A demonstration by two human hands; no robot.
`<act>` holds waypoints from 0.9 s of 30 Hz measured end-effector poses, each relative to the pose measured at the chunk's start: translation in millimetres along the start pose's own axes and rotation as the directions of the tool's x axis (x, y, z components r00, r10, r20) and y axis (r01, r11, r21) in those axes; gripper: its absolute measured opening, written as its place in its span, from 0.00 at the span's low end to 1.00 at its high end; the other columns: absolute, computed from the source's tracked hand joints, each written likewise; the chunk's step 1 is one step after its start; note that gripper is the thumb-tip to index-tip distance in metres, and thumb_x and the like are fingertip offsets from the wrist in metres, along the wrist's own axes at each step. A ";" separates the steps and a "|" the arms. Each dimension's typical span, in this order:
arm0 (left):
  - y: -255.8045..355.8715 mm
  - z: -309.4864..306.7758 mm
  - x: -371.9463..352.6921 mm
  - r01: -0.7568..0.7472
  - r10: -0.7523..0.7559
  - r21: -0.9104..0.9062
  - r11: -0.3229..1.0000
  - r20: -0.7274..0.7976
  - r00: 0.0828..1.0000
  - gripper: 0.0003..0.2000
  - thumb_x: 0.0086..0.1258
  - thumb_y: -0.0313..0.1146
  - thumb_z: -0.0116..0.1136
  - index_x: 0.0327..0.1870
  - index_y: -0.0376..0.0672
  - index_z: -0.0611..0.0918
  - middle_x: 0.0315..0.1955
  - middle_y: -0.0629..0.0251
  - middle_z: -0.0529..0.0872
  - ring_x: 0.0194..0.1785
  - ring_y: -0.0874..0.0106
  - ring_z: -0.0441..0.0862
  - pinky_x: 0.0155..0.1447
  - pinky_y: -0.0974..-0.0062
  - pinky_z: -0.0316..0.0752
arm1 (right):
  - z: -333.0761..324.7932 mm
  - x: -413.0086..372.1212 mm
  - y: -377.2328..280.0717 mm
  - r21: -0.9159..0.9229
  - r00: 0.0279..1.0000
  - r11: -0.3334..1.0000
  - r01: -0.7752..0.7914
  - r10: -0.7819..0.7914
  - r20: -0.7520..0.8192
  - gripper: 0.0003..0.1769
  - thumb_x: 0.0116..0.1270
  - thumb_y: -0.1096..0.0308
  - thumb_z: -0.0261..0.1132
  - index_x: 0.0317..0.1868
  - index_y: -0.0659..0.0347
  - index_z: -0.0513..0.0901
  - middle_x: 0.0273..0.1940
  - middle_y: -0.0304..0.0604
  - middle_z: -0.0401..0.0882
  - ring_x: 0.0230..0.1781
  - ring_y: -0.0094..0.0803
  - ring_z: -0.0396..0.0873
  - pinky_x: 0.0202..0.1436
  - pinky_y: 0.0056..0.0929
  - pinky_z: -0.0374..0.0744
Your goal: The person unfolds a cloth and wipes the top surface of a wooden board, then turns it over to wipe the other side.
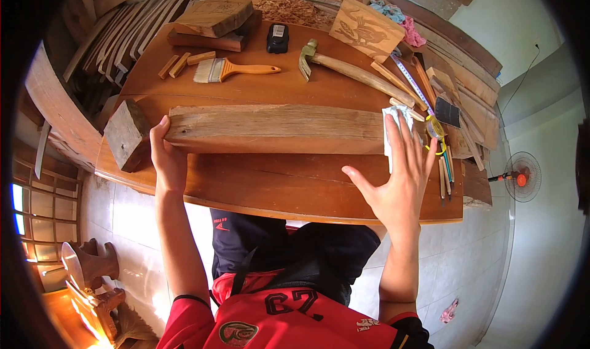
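Observation:
A long, squared wooden beam (276,126) with a rough, grained top lies across the table in front of me. My left hand (168,163) grips its left end, the thumb side up at the corner and the other fingers mostly hidden. At the right end, a white cloth or tissue (388,145) lies over the beam. My right hand (396,180) presses flat on that cloth with its fingers spread and the thumb apart. A short weathered wood block (127,137) sits just left of my left hand.
On the brown table (276,192) are a paintbrush (236,70), a claw hammer (350,71), a black device (278,38), wood blocks (215,18) and a carved bird panel (367,29). A tape measure (434,128) and pencils (447,168) lie right of my right hand.

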State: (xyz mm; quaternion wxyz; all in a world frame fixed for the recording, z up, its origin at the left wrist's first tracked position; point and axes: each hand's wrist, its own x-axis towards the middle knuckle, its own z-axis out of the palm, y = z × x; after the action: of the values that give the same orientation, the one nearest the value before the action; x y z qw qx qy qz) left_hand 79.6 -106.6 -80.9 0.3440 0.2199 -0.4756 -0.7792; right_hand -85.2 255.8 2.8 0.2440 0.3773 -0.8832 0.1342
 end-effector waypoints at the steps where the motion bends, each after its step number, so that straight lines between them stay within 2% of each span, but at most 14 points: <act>1: 1.2 1.8 -0.8 0.006 -0.006 -0.002 1.000 -0.010 1.000 0.28 0.87 0.57 0.46 0.69 0.42 0.81 0.67 0.59 0.84 0.76 0.66 0.76 0.83 0.59 0.61 | -0.4 -0.7 1.9 -0.004 1.000 1.000 -0.005 0.005 -0.003 0.61 0.58 0.37 0.85 0.87 0.51 0.69 0.84 0.45 0.72 0.82 0.48 0.72 0.91 0.71 0.45; 7: 4.6 5.5 -3.3 0.020 -0.020 0.011 1.000 0.001 1.000 0.28 0.87 0.56 0.47 0.70 0.42 0.80 0.68 0.59 0.84 0.76 0.66 0.74 0.84 0.60 0.60 | -4.2 -2.2 11.0 -0.020 0.999 0.999 -0.044 0.044 -0.008 0.59 0.60 0.38 0.84 0.87 0.51 0.69 0.84 0.43 0.72 0.82 0.47 0.73 0.91 0.70 0.47; 10: 4.5 8.2 -3.7 0.009 -0.008 0.049 0.999 -0.019 1.000 0.29 0.85 0.59 0.49 0.69 0.43 0.81 0.68 0.59 0.84 0.74 0.66 0.77 0.81 0.59 0.63 | -2.8 -3.0 12.0 -0.046 0.998 0.998 -0.053 0.052 -0.021 0.59 0.61 0.37 0.83 0.87 0.52 0.69 0.84 0.44 0.72 0.82 0.47 0.72 0.91 0.71 0.47; 13: 3.5 5.9 -4.1 0.012 -0.012 -0.003 1.000 -0.010 1.000 0.27 0.87 0.55 0.48 0.69 0.42 0.81 0.67 0.60 0.84 0.76 0.66 0.75 0.84 0.61 0.60 | 0.7 -3.8 7.4 -0.065 0.997 0.996 -0.066 0.063 -0.051 0.59 0.60 0.36 0.84 0.86 0.52 0.70 0.84 0.45 0.72 0.82 0.48 0.72 0.91 0.72 0.47; 16: 0.8 0.1 -1.3 -0.001 0.001 -0.003 1.000 0.044 0.999 0.26 0.86 0.55 0.49 0.68 0.42 0.81 0.66 0.60 0.85 0.75 0.67 0.76 0.83 0.61 0.61 | 4.8 -4.0 2.5 -0.046 0.993 0.994 -0.100 0.097 -0.066 0.61 0.59 0.35 0.84 0.86 0.53 0.70 0.84 0.48 0.71 0.83 0.50 0.71 0.90 0.72 0.48; 22: 1.5 0.1 0.6 0.013 -0.013 -0.006 1.000 0.008 1.000 0.25 0.86 0.55 0.49 0.66 0.43 0.82 0.65 0.60 0.85 0.74 0.67 0.77 0.82 0.60 0.62 | 10.1 0.8 -15.7 -0.005 0.994 0.997 -0.074 0.073 -0.082 0.63 0.58 0.35 0.85 0.86 0.55 0.69 0.85 0.50 0.70 0.83 0.53 0.70 0.90 0.73 0.49; 27: 1.5 0.7 0.6 0.010 -0.010 -0.008 1.000 0.013 1.000 0.25 0.86 0.55 0.50 0.66 0.44 0.82 0.66 0.61 0.84 0.74 0.68 0.76 0.83 0.60 0.60 | 14.9 7.6 -40.3 0.031 0.998 0.999 -0.012 0.014 -0.056 0.62 0.62 0.31 0.80 0.87 0.58 0.68 0.85 0.52 0.68 0.84 0.53 0.68 0.89 0.74 0.47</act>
State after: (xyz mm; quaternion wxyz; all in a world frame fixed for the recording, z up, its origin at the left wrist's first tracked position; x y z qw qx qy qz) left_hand 79.2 -107.1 -79.3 0.3380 0.2157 -0.4735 -0.7843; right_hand -65.2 217.6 -3.6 0.2621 0.3713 -0.8763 0.1600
